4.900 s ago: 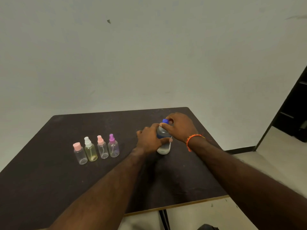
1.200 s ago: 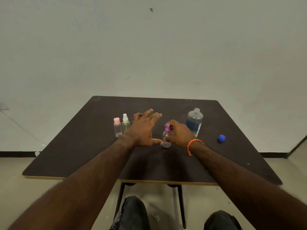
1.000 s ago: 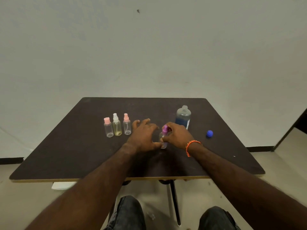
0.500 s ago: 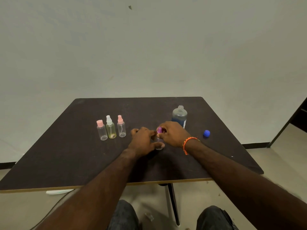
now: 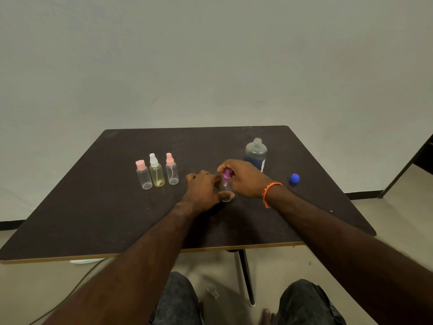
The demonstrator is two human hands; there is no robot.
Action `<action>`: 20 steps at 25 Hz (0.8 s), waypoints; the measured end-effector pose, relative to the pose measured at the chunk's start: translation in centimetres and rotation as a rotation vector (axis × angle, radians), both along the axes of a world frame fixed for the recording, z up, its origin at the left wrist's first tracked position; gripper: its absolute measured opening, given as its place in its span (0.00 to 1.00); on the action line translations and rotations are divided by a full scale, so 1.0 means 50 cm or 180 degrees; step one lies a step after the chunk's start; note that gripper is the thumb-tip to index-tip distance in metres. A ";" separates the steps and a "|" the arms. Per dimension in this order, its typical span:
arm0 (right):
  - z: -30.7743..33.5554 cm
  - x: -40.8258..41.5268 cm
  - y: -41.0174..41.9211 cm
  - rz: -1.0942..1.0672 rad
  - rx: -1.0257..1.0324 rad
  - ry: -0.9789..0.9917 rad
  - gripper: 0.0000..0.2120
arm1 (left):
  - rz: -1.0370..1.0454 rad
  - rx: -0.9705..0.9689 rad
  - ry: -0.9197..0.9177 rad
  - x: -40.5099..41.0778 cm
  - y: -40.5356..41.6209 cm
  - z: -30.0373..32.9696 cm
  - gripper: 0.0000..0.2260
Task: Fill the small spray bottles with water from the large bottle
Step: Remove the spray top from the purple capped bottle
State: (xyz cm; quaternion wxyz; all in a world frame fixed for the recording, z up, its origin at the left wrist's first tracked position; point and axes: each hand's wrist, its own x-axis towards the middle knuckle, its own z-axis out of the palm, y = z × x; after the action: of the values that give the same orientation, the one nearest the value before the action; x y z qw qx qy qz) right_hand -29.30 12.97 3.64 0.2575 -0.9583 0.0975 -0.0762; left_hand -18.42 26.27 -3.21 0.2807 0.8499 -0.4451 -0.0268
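A small clear spray bottle with a purple top (image 5: 226, 184) stands on the dark table (image 5: 105, 207). My left hand (image 5: 203, 193) grips its body from the left, thumb across the base. My right hand (image 5: 243, 178) pinches the purple top from above. Behind my right hand stands the large bottle (image 5: 255, 153), uncapped, with a blue label. Its blue cap (image 5: 294, 178) lies on the table to the right. Three more small bottles stand in a row at the left: a pink-capped one (image 5: 143, 175), a white-topped yellowish one (image 5: 156, 171) and a pink-topped one (image 5: 171, 170).
The table's front edge (image 5: 164, 252) runs just above my knees, and its metal leg (image 5: 246, 277) stands between them. A plain wall rises behind the table. A dark doorway or piece of furniture (image 5: 419, 158) shows at the far right.
My left hand, spread open a second ago, has closed round the purple-topped bottle's body. My right hand stays on its top. The large bottle stands uncapped, its blue cap set aside to the right.
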 end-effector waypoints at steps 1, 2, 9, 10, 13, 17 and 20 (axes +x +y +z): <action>0.001 -0.003 0.002 0.0051 0.0071 -0.0029 0.16 | -0.0001 0.0011 0.0006 0.000 -0.001 0.000 0.20; 0.001 -0.005 0.003 0.0018 0.0091 -0.0073 0.18 | 0.0011 0.0039 0.0016 0.001 -0.002 -0.001 0.18; 0.014 0.002 0.006 -0.0194 -0.0345 -0.0094 0.11 | 0.0053 0.0084 -0.0123 0.000 0.000 -0.002 0.21; 0.022 0.000 0.005 -0.0149 -0.0361 -0.0080 0.13 | 0.0058 0.0096 -0.0151 0.000 -0.001 -0.002 0.21; 0.038 -0.005 -0.004 -0.0123 -0.0346 -0.0070 0.14 | 0.0038 0.0144 -0.0164 -0.003 -0.005 0.000 0.22; 0.031 -0.002 -0.003 -0.0398 -0.0455 0.0138 0.16 | 0.0028 0.0159 -0.0187 -0.006 -0.005 0.003 0.19; 0.032 0.004 0.011 -0.0389 -0.0674 0.0333 0.09 | -0.0057 0.0147 -0.0172 -0.004 -0.006 0.008 0.20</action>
State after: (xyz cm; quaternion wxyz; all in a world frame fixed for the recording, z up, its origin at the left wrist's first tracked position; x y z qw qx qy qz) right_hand -29.11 13.54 5.26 0.1443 -0.9751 0.1604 -0.0515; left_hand -18.60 25.98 -2.81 0.2487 0.8526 -0.4593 -0.0167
